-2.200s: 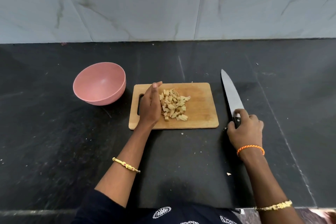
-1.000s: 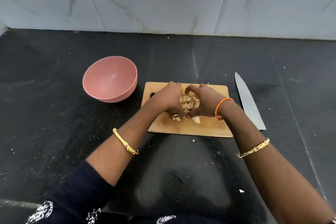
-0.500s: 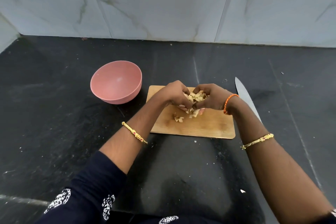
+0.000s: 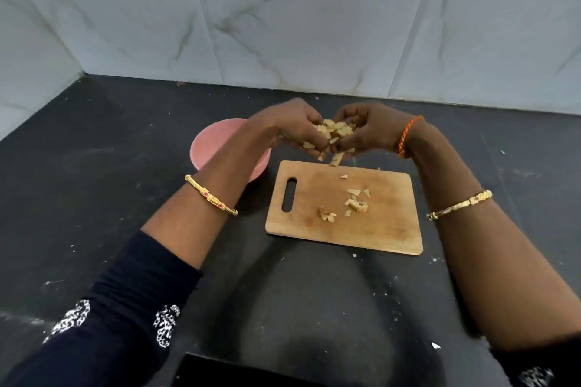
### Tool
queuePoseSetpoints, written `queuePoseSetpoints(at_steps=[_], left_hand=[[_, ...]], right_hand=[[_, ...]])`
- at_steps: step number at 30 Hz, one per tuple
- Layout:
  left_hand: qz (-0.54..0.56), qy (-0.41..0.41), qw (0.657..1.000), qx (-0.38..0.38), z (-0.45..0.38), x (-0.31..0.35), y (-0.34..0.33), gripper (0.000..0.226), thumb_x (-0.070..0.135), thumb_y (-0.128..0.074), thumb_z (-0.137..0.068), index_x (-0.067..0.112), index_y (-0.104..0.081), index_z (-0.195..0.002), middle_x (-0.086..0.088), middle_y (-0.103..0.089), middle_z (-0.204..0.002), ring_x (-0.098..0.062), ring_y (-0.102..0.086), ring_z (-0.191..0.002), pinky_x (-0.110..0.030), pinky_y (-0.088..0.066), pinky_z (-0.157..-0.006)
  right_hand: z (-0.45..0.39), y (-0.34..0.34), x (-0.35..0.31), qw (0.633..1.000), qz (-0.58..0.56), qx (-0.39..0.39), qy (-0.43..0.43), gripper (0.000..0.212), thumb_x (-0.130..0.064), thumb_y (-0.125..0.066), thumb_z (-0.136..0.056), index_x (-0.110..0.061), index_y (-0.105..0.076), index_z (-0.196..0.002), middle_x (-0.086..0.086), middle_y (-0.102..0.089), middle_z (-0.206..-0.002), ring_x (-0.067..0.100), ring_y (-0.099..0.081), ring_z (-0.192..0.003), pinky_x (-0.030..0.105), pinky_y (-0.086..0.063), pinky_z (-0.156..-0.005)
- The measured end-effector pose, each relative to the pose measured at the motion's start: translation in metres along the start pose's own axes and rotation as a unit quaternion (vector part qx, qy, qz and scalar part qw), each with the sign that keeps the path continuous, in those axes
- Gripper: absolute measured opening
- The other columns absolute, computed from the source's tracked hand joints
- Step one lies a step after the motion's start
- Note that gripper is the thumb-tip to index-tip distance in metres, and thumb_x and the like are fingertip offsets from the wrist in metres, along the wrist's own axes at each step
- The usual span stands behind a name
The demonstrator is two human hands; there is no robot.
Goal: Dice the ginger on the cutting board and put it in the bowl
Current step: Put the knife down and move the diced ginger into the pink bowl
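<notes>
Above board [image 4: 386,229]: ginger [image 4: 334,132] (cupped) between hands [image 4: 292,127].

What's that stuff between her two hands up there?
In the head view, diced ginger is cupped between the left hand and the right hand, held above the cutting board. A few pieces lie on the board.

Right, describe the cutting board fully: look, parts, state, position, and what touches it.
The cutting board is a pale wooden rectangle with rounded corners and a slot handle on its left side. It lies flat, slightly skewed, on the dark countertop, right of the pink bowl. A few loose ginger pieces are scattered near its middle. Neither hand touches it.
</notes>
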State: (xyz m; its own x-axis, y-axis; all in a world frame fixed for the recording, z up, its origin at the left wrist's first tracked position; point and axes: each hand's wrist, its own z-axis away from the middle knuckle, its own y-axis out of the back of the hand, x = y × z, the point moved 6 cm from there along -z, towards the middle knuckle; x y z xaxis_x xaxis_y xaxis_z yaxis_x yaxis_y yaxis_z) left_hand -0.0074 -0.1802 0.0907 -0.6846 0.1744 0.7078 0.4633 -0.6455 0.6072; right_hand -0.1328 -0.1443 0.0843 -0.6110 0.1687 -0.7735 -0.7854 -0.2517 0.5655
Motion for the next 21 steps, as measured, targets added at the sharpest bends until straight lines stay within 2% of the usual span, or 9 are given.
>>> queuePoseSetpoints(at_steps=[2,4,8,11,13,15,17,19,21], left_hand=[[-0.005,0.001,0.999,0.044,0.013,-0.004,0.029,0.026,0.012,-0.073,-0.074,0.015,-0.063,-0.097,0.002,-0.063,-0.087,-0.006,-0.059,-0.075,-0.007,-0.046,-0.05],[-0.011,0.013,0.997,0.077,0.025,-0.015,0.055,0.028,0.013,-0.074,-0.075,0.017,-0.063,-0.1,0.003,-0.062,-0.086,-0.005,-0.058,-0.074,-0.007,-0.046,-0.048],[-0.007,0.08,0.992,0.1,0.035,-0.061,0.088,0.035,0.013,-0.077,-0.07,0.011,-0.067,-0.104,-0.007,-0.069,-0.099,-0.02,-0.066,-0.093,-0.034,-0.055,-0.086],[0.016,0.131,0.987,0.09,0.034,-0.094,0.091,0.032,0.005,-0.078,-0.068,0.004,-0.068,-0.099,-0.016,-0.07,-0.101,-0.029,-0.067,-0.097,-0.043,-0.053,-0.091],[0.015,0.164,0.984,0.075,0.031,-0.108,0.088,0.033,0.004,-0.076,-0.071,0.001,-0.066,-0.103,-0.016,-0.069,-0.103,-0.027,-0.068,-0.095,-0.04,-0.055,-0.088],[-0.004,0.186,0.981,0.056,0.029,-0.114,0.084,0.035,0.008,-0.073,-0.077,0.003,-0.063,-0.11,-0.011,-0.068,-0.101,-0.021,-0.068,-0.087,-0.03,-0.058,-0.076],[-0.004,0.202,0.978,0.042,0.027,-0.118,0.083,0.036,0.009,-0.067,-0.083,0.004,-0.06,-0.118,-0.01,-0.066,-0.103,-0.021,-0.066,-0.085,-0.03,-0.057,-0.075],[0.019,0.205,0.978,0.036,0.025,-0.118,0.083,0.032,0.005,-0.059,-0.087,0.002,-0.058,-0.119,-0.014,-0.065,-0.107,-0.025,-0.068,-0.085,-0.038,-0.057,-0.081],[0.046,0.191,0.979,0.056,0.023,-0.117,0.087,0.029,0.002,-0.054,-0.09,0.003,-0.059,-0.118,-0.015,-0.062,-0.111,-0.027,-0.069,-0.084,-0.041,-0.056,-0.083]], right_hand=[[-0.01,-0.003,-0.029,1.0,-0.01,-0.006,0.024,0.03,-0.005,-0.077,-0.073,-0.021,-0.059,-0.092,0.002,-0.06,-0.094,0.011,-0.063,-0.075,0.017,-0.056,-0.056],[-0.023,-0.013,-0.056,0.999,-0.018,-0.014,0.041,0.034,-0.004,-0.076,-0.073,-0.017,-0.058,-0.097,0.002,-0.059,-0.095,0.011,-0.063,-0.076,0.017,-0.057,-0.055],[-0.06,-0.051,-0.09,0.998,0.011,-0.041,0.054,0.038,-0.003,-0.075,-0.074,-0.012,-0.059,-0.107,0.004,-0.058,-0.093,0.012,-0.061,-0.07,0.021,-0.058,-0.058],[-0.087,-0.082,-0.097,0.995,0.061,-0.064,0.036,0.044,-0.008,-0.074,-0.077,-0.007,-0.058,-0.117,0.004,-0.058,-0.091,0.011,-0.058,-0.066,0.023,-0.056,-0.061],[-0.103,-0.1,-0.097,0.991,0.114,-0.074,0.021,0.047,-0.011,-0.075,-0.076,-0.006,-0.059,-0.12,0.007,-0.06,-0.097,0.016,-0.061,-0.075,0.028,-0.056,-0.071],[-0.108,-0.113,-0.098,0.983,0.16,-0.086,0.005,0.051,-0.013,-0.076,-0.076,-0.006,-0.059,-0.123,0.01,-0.062,-0.108,0.023,-0.063,-0.095,0.036,-0.055,-0.086],[-0.113,-0.118,-0.099,0.977,0.193,-0.092,-0.001,0.048,-0.013,-0.073,-0.077,-0.005,-0.06,-0.123,0.011,-0.062,-0.116,0.028,-0.063,-0.104,0.04,-0.054,-0.09],[-0.125,-0.112,-0.095,0.977,0.197,-0.079,0.002,0.036,-0.011,-0.067,-0.081,-0.004,-0.064,-0.117,0.012,-0.065,-0.113,0.026,-0.066,-0.095,0.037,-0.059,-0.079],[-0.139,-0.1,-0.089,0.986,0.162,-0.039,-0.005,0.031,-0.009,-0.062,-0.082,-0.007,-0.066,-0.113,0.011,-0.068,-0.108,0.018,-0.064,-0.073,0.026,-0.056,-0.051]])
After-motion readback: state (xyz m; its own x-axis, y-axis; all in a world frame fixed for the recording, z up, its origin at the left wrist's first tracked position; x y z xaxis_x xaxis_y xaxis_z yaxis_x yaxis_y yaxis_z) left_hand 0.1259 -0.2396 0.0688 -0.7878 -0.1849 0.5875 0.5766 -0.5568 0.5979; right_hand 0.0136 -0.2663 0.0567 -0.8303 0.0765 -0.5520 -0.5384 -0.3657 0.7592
